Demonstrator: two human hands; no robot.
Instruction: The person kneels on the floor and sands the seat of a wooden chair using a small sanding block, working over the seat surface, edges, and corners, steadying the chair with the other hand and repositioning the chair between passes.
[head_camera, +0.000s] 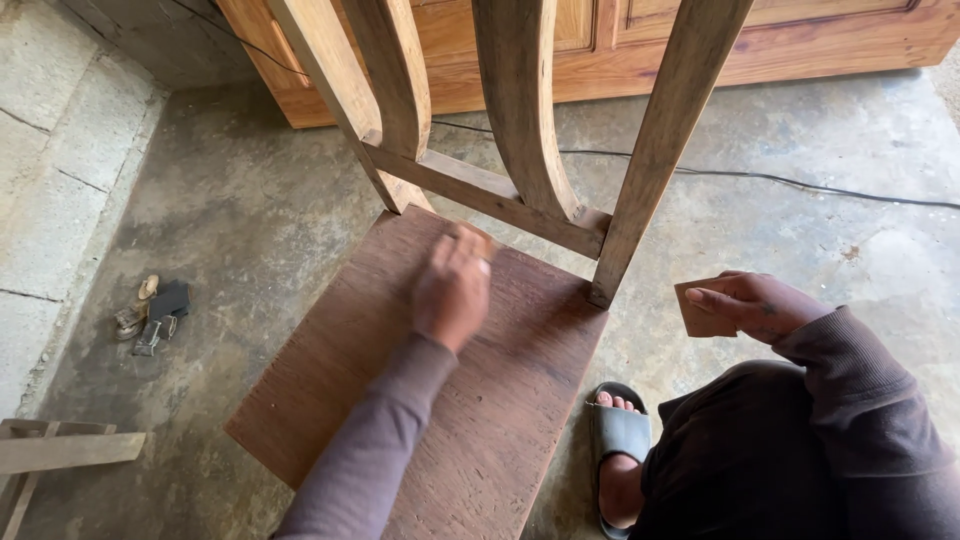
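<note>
Your left hand (452, 287) blurs over the chair seat (440, 400), grip unclear; your right hand (752, 303) pinches a brown sandpaper square (700, 308).

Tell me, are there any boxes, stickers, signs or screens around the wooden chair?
No packages, labels, signs or screens show anywhere in this view. Only the bare wooden chair, a brown sheet in the right hand, the left hand on the seat, and small tools on the floor.
</note>
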